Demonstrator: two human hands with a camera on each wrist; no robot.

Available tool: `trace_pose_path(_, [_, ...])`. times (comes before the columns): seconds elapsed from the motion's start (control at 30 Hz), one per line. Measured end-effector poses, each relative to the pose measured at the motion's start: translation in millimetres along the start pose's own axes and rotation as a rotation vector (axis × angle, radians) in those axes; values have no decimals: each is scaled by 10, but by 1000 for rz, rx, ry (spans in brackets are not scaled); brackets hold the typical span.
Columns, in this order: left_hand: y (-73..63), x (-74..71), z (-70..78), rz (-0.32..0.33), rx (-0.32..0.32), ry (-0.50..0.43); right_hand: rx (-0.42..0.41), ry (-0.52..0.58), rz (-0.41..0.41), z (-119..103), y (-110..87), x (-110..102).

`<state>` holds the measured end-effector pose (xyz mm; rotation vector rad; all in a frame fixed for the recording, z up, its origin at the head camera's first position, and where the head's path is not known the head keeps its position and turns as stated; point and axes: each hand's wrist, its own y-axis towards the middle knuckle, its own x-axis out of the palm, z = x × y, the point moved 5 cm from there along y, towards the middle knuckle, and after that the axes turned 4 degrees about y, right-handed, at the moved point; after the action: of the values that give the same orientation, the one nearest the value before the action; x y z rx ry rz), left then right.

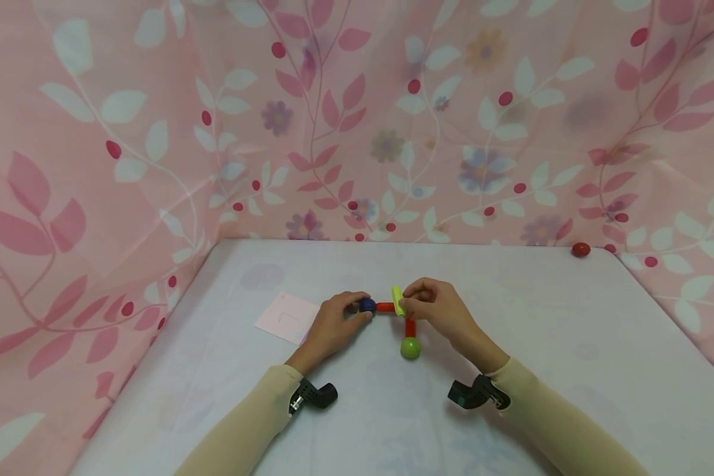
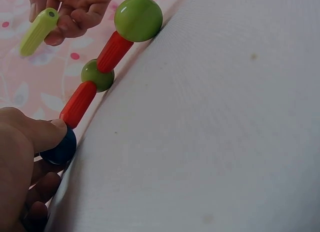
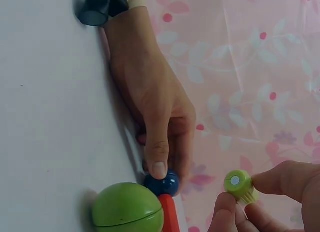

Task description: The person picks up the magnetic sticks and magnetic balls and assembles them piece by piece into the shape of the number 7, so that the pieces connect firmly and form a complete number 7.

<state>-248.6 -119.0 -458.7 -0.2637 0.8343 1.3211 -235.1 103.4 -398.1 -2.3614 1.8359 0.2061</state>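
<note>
My left hand [image 1: 333,320] pinches a dark blue ball [image 1: 367,305] between thumb and fingers at the table's middle. From that ball a red rod [image 1: 385,307] leads right to a green ball [image 2: 98,76], which my right hand hides in the head view. A second red rod [image 1: 410,328] runs from there toward me, ending in another green ball [image 1: 410,348]. Above the hidden joint, my right hand [image 1: 443,307] holds a yellow-green ribbed rod [image 1: 397,299] by thumb and fingertips. This rod stands apart from the chain, and a round metallic end [image 3: 235,180] shows in the right wrist view.
A pale pink card [image 1: 285,316] with a thin line drawing lies left of my left hand. At the far right edge sits a red ball [image 1: 580,249]. A white cloth covers the table [image 1: 512,277], with a pink floral curtain [image 1: 357,132] behind it.
</note>
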Motion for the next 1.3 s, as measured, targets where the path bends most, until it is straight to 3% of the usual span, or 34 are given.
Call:
trace_pose_path(0.5, [-19,-5,14,28,0,6,8,23,-17,68,-174,-77])
trace_pose_path(0.8, [67,-16,7,48,23,39,32,68,-35,137,-270,-58])
trace_pose_path(1.3, [167,-41,-46,67,-31,98,85,124,-97,298,-532,52])
